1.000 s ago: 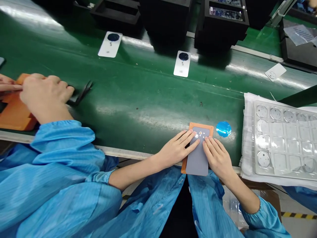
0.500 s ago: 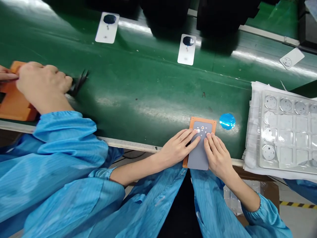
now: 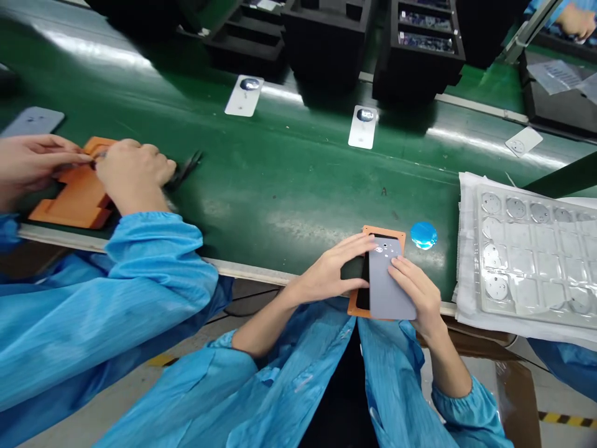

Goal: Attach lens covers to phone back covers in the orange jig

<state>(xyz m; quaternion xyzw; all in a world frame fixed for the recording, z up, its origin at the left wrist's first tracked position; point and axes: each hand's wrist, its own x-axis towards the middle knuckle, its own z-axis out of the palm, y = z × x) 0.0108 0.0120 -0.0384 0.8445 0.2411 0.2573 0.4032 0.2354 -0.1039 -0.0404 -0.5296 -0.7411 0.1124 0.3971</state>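
Note:
A grey phone back cover (image 3: 389, 289) with small holes near its top lies tilted over an orange fixture (image 3: 353, 305), whose dark recess shows along the left. My right hand (image 3: 417, 289) grips the cover by its right edge, fingers on top and thumb hidden. On the other side, my left hand (image 3: 333, 267) has its thumb and fingers apart. Its fingertips reach the cover's upper left corner, and its thumb points at the left edge. Just right of the fixture lies a round shiny blue film (image 3: 423, 236).
Two white cards (image 3: 244, 96) with dark discs lie farther back, below black bins (image 3: 326, 50). At right, a clear tray (image 3: 522, 264) holds round pieces on white sheets. A co-worker's hands (image 3: 135, 171) work at another orange fixture (image 3: 77, 202), beside black tweezers (image 3: 186, 168).
The cover has shifted right and turned off the fixture, baring the dark recess. My left hand's fingers have spread away from the cover's face. The camera view has shifted.

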